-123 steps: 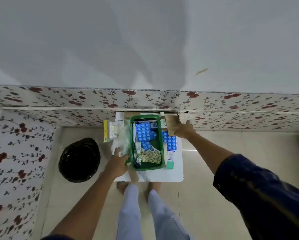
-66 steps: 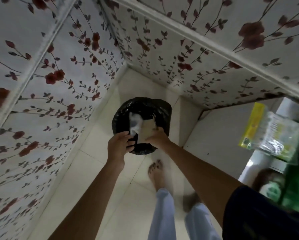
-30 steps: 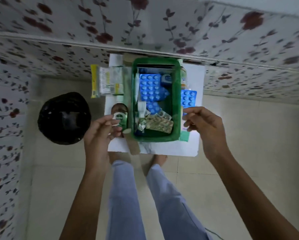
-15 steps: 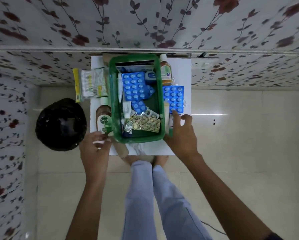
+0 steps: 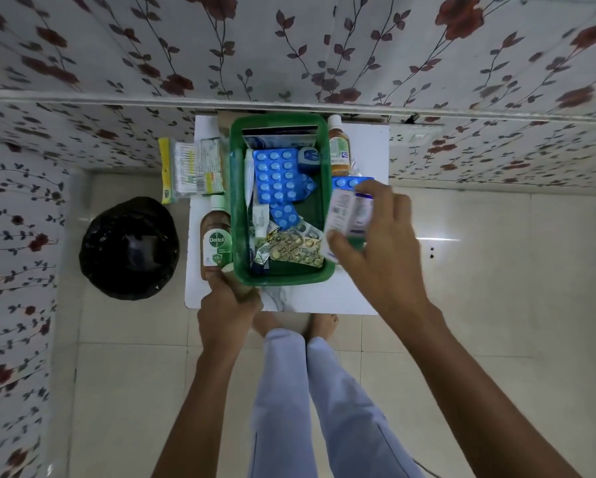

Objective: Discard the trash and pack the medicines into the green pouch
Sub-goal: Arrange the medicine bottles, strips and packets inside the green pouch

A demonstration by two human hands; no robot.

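A green pouch (image 5: 238, 215), shaped like an open basket, stands on a small white table (image 5: 358, 298). Inside lie blue blister packs (image 5: 277, 177), a gold blister strip (image 5: 295, 250) and a small blue jar (image 5: 308, 158). My right hand (image 5: 376, 243) is lifted over the pouch's right rim and grips a white medicine box (image 5: 346, 215). A blue blister pack (image 5: 348, 182) lies on the table under it. My left hand (image 5: 227, 301) is closed on the base of a brown Dettol bottle (image 5: 215, 236) lying left of the pouch.
A black-lined trash bin (image 5: 129, 246) stands on the tiled floor left of the table. A bag of cotton swabs (image 5: 189, 169) overhangs the table's left back corner. An amber bottle (image 5: 338, 146) lies right of the pouch. Flowered walls close in behind and left.
My right hand has picked the white box up from the table's right side and raised it over the pouch's rim. My left hand has closed on the Dettol bottle's base.
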